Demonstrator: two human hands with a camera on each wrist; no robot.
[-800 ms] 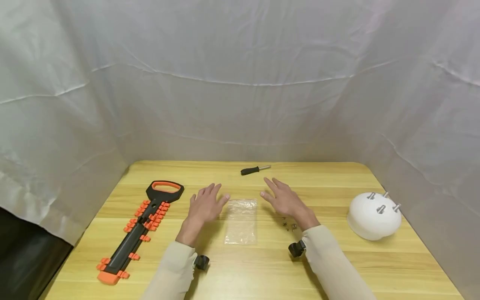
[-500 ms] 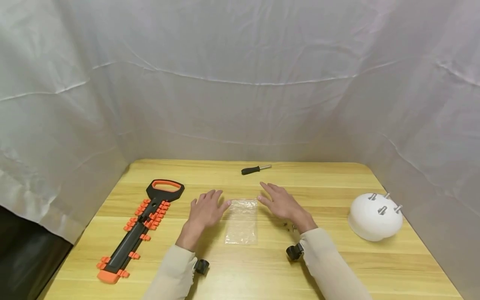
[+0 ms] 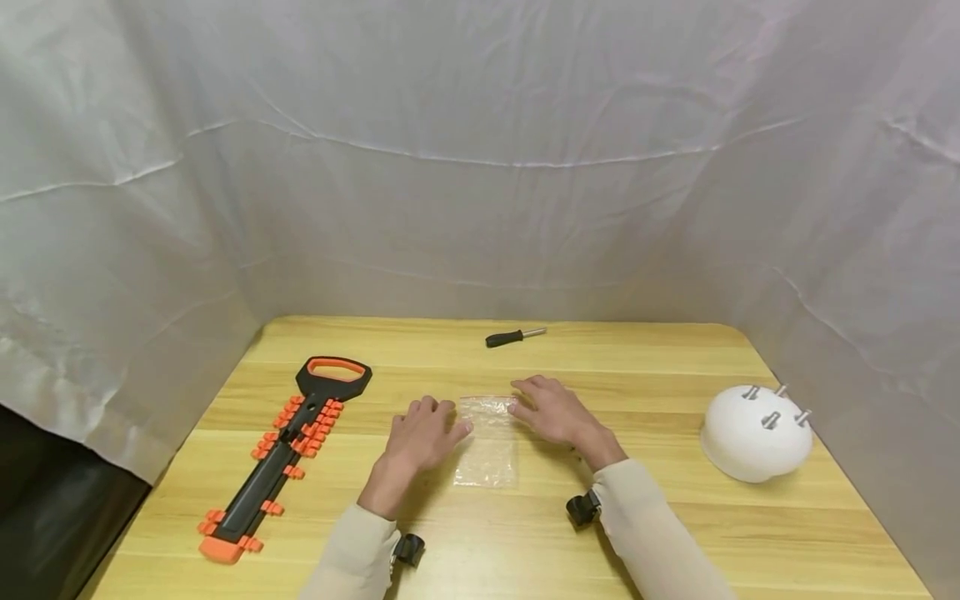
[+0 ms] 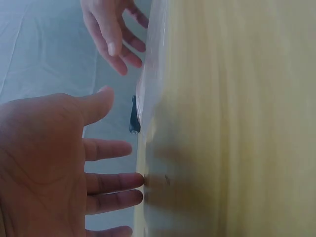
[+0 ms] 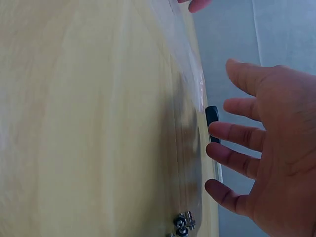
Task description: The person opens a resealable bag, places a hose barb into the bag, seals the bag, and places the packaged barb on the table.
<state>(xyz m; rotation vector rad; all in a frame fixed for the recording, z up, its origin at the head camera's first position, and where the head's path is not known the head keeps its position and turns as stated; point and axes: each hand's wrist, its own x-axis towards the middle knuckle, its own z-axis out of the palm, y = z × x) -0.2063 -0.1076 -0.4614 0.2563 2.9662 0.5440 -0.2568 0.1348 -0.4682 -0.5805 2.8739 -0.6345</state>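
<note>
A clear zip bag lies flat on the wooden table. My left hand is at its left edge, thumb over the upper corner and fingers spread. In the left wrist view that hand's palm shows, with nothing in it. On the other side, my right hand has its thumb by the bag's upper right corner; contact is hard to tell. Its fingers are loosely spread and hold nothing. Several small screws lie on the table below the right hand, mostly hidden by it in the head view.
A black-handled screwdriver lies at the back. To the left is a long black rack with orange clips and a handle. At the right stands a white rounded object with metal posts on top. Grey curtains enclose the table.
My right hand has moved left to the bag's upper right corner. The left hand has shifted slightly right and nearer to me, its thumb now over the bag's left edge.
</note>
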